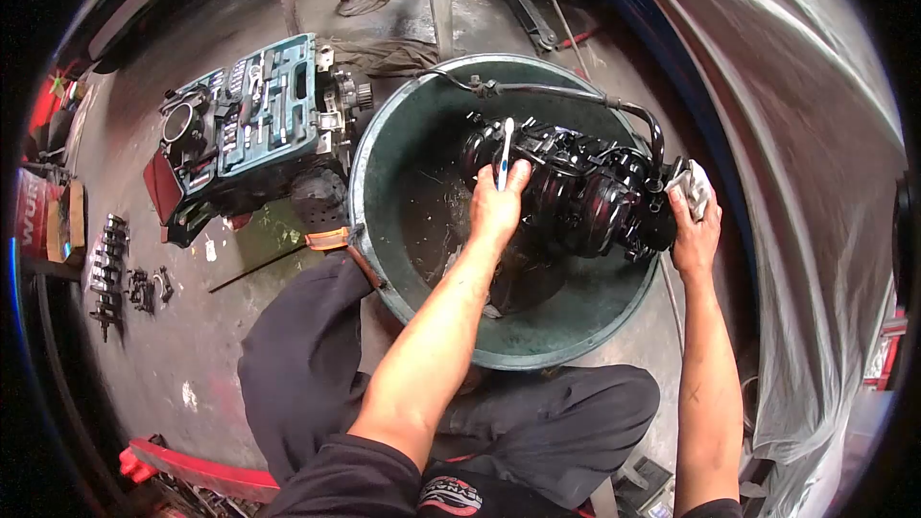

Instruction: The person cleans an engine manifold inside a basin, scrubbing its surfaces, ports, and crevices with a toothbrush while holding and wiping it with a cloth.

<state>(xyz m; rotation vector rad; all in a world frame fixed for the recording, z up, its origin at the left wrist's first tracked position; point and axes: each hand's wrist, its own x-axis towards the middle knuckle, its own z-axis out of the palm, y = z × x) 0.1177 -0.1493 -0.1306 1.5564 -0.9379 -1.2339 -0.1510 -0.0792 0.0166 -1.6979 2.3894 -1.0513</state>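
Gripping a white toothbrush, the left hand is at the left end of a black engine part — fingers closed around the handle, brush head pointing away from the body. The right hand holds a pale cloth pinched at the opposite end. The part is within the green tub, right end near the rim — an open socket case lies outside, left.

Fairly bright from where I'm standing, can't pin the source though. Sharp white glints on the glossy black part, softer sheen on the plastic sheet, while the green tub goes murky inside. Middle's pretty crisp; edges bow fisheye-style, soften, then drop into black corners.
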